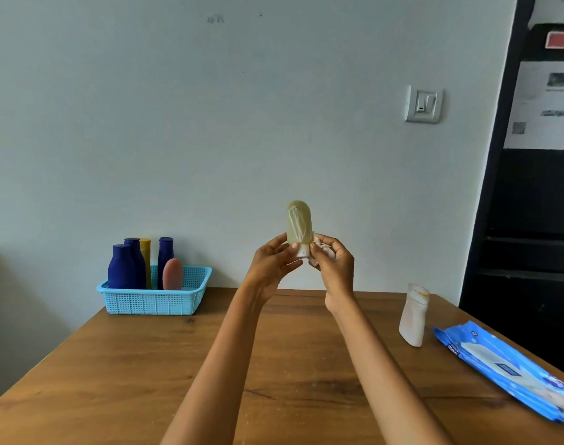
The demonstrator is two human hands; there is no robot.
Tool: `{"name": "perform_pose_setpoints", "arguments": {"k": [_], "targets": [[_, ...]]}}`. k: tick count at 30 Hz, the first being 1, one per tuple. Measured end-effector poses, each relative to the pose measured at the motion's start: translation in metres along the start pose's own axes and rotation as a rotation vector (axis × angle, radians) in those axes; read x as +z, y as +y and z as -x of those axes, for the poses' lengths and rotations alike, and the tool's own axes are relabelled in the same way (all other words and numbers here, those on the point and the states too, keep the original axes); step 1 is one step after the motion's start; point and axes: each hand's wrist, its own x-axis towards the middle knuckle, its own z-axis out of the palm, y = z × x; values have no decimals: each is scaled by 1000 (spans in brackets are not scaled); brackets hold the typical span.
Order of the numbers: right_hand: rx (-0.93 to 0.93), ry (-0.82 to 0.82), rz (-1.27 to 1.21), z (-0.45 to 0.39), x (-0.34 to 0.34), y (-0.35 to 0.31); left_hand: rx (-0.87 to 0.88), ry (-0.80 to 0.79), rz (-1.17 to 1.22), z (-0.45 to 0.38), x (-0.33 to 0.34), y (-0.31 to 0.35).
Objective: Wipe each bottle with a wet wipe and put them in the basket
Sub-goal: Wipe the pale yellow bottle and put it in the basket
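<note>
One pale yellow bottle (pixel 299 223) is held up above the table (pixel 210 364), cap end down, between both hands. The left hand (pixel 271 268) holds it near the white cap with its fingers curled lightly around the lower body, while the right hand (pixel 333 264) pinches a crumpled wet wipe (pixel 319 244) against the cap end. Judging by this, the wiping step is under way on this bottle. Five bottles already stand in the blue basket (pixel 155 300) at the far left of the table, and a white bottle (pixel 413 316) waits upright near the wipe pack (pixel 511 370) on the right. The next move probably calls for finishing the wipe, then carrying the bottle left to a free gap in the basket.
</note>
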Motion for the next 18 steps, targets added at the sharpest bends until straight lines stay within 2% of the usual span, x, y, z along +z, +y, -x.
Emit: {"name": "perform_pose_setpoints", "arguments": {"k": [4,9,15,18], "targets": [[8,53,5,-2,-1,-1,-76,-11,123,1,6,0],[-21,30,142,1,-2,-11,-76,13,53,1,9,1],[-355,-42,492,14,4,-14,-13,95,-32,-1,11,-5],[-453,-94,600,15,6,-12,-5,122,-37,-2,5,-6]]}}
